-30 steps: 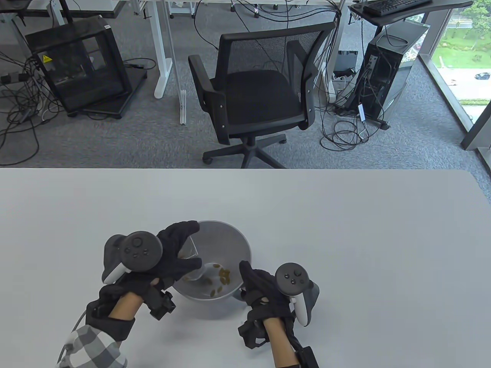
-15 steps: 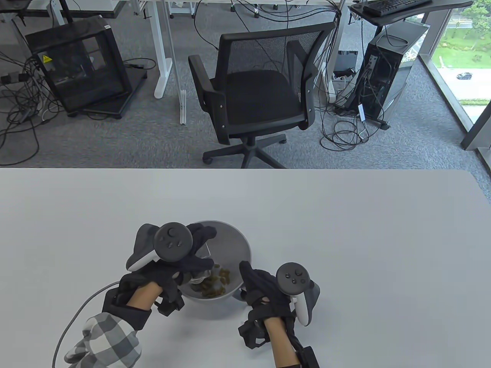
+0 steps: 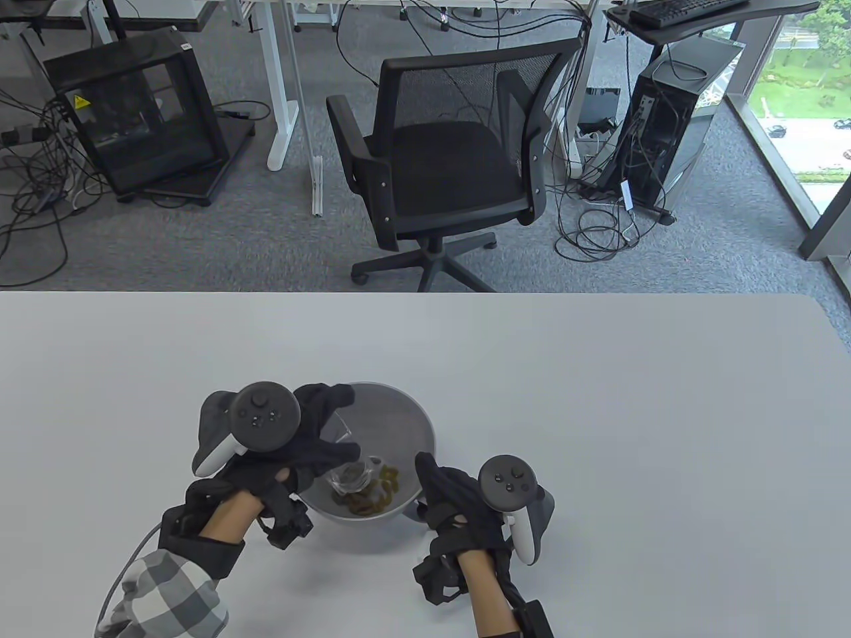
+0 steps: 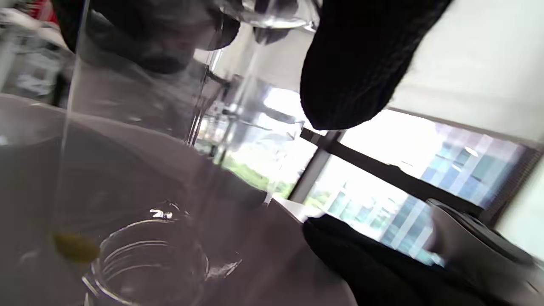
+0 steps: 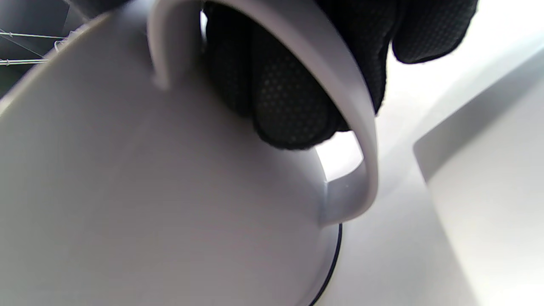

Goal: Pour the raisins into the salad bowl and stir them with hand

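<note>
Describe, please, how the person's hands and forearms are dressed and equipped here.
Both the left hand and the right hand wear black knit gloves, each with a dark round-faced tracker with a white handle strapped on. A black-and-white checked sleeve covers the left arm, with a grey cable alongside; the right forearm is bare.

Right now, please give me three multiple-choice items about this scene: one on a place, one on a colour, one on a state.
1. Where do the raisins lie?
A. in the salad bowl
B. on the table
C. on the chair

2. What colour is the salad bowl?
A. red
B. silver-grey
C. green

3. How is the glass jar held by the left hand?
A. upright on the table
C. lying on the floor
B. tipped, mouth down over the bowl

Key: 1 A, the raisins sit at the bowl's bottom. 2 B, its wall shows grey metal. 3 B, the left hand grips it with its mouth low above the raisins.
</note>
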Tool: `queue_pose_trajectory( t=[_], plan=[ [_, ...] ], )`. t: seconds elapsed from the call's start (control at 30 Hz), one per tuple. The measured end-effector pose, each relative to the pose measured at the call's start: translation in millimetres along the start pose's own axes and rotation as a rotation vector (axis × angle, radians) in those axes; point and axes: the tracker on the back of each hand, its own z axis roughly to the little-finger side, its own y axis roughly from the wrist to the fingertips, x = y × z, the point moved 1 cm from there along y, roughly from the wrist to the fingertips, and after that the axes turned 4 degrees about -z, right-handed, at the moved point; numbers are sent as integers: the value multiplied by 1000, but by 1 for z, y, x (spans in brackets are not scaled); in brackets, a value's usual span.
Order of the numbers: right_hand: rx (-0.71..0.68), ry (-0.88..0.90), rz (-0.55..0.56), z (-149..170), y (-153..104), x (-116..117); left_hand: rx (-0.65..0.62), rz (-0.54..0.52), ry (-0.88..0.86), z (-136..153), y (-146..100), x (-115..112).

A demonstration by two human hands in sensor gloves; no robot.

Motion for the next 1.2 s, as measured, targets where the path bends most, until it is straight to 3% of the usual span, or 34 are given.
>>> queue_pose_trajectory(
  t=[0.03,0.13,0.3,0.4,0.5,0.6,0.63,1.07,1.2],
  plan=[
    [1,0,-1,0,0,0,-60,65,124,-15,0,-2],
    [2,7,-2,0,-1,0,-81,109,316,-31,2,-7],
    [2,7,-3,0,0,0,-27,127,251,-32,-5,-5],
    [2,10,-4,0,-1,0,18,114,354,-29,-9,-3],
    [3,10,-5,0,-1,0,61,61,524,-29,-17,-3],
    [3,12,-6,0,-1,0,73,-131,628,-28,-28,-1],
    [2,12,-6,0,-1,0,75,-133,635,-27,-30,0],
    [3,15,-8,1,-1,1,193,-150,393,17,-63,3],
    [2,10,-7,1,-1,0,247,-169,172,37,-77,1]
  ],
)
